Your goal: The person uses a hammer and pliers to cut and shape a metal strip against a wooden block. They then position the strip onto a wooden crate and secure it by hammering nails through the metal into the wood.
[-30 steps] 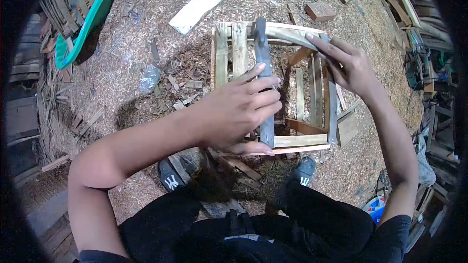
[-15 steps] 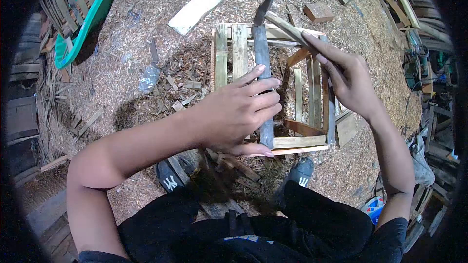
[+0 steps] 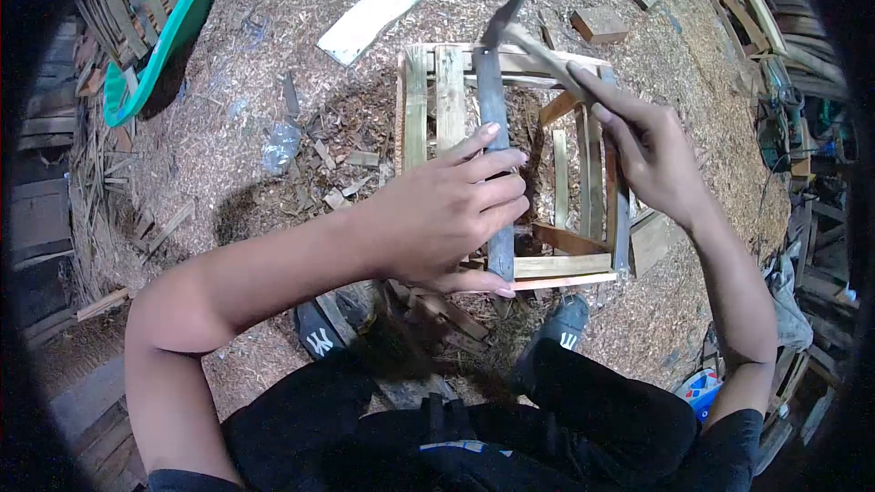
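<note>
A slatted wooden crate [image 3: 563, 266] sits on the ground in front of me. Across its top runs a grey wooden slat [image 3: 493, 96]. My left hand [image 3: 465, 210] is bent over this slat, fingers on its right side and thumb by the crate's near edge. In my right hand [image 3: 649, 150] is the wooden handle of a hammer [image 3: 538, 50]. The hammer's dark metal head is over the far end of the grey slat; whether it touches cannot be made out. Paler slats [image 3: 448, 96] lie to the left of the grey one.
Wood shavings cover the ground. A pale board [image 3: 369, 20] and a wood block [image 3: 599, 25] lie beyond the crate. At the upper left is a green curved container [image 3: 173, 50] with wood strips. My shoes [image 3: 319, 328] flank scraps near the crate. Stacked wood [image 3: 816, 55] lines the right.
The hammer head has shifted very slightly over the slat's far end. Both hands keep their holds, and the crate stays in place.
</note>
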`<state>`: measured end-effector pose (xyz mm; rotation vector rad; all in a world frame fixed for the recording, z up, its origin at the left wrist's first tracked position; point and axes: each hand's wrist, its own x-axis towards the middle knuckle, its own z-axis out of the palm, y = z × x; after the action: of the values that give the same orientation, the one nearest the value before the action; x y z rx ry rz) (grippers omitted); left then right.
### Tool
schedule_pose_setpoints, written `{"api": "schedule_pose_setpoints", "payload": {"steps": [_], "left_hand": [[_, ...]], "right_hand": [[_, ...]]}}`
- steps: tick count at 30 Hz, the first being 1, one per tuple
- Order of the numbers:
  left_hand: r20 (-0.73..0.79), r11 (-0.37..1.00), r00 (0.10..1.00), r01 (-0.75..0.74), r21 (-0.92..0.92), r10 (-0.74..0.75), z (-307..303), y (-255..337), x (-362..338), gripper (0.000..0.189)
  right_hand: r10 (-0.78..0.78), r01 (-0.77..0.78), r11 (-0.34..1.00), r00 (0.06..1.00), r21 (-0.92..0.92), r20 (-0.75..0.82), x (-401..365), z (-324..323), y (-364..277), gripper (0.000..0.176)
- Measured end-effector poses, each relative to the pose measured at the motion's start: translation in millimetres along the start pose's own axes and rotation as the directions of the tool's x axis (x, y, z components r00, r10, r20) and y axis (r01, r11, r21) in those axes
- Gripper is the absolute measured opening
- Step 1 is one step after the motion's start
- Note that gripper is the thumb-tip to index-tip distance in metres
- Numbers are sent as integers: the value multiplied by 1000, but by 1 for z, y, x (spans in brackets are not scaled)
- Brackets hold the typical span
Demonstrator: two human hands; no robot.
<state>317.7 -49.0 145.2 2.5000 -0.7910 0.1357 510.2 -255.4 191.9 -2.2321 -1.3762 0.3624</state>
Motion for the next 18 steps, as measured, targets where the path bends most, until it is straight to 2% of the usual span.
{"api": "schedule_pose_setpoints", "payload": {"steps": [1, 2, 4, 6, 8, 9, 13, 16, 17, 18], "left_hand": [[2, 1000, 1000, -1, 5, 1, -1, -1, 1, 75], [-1, 1000, 1000, -7, 3, 7, 0, -1, 1, 75], [-9, 1000, 1000, -6, -4, 6, 2, -1, -1, 75], [-12, 1000, 1000, -12, -22, 12, 2, -1, 1, 74], [-12, 1000, 1000, -12, -16, 12, 2, -1, 1, 74], [-14, 1000, 1000, -8, -12, 8, 2, -1, 0, 74], [-20, 1000, 1000, -5, -6, 5, 2, -1, -1, 74], [-23, 1000, 1000, -8, 11, 8, 3, -1, -2, 74], [-4, 1000, 1000, -2, 0, 2, 3, -1, -1, 74], [15, 1000, 1000, 2, -8, -2, 2, -2, 1, 74]], "right_hand": [[147, -149, 988, 988, 41, 46, -1, -4, -3, 46], [149, -151, 988, 988, 45, 48, -2, -5, -7, 46], [116, -72, 961, 982, 265, -151, -1, -6, -11, 46], [102, -41, 950, 977, 308, -186, -3, -5, -10, 47], [26, -22, 994, 999, 105, -36, -11, -2, -5, 49], [-99, 100, 995, 993, 12, -65, -12, 3, -6, 50], [-15, 18, 999, 997, 40, -75, -15, 5, -1, 53], [-250, 257, 966, 905, -26, -344, -16, 9, 1, 62], [-241, 231, 970, 954, -78, -176, -15, 9, 3, 62], [-241, 230, 970, 953, -83, -181, -15, 9, 5, 62]]}}
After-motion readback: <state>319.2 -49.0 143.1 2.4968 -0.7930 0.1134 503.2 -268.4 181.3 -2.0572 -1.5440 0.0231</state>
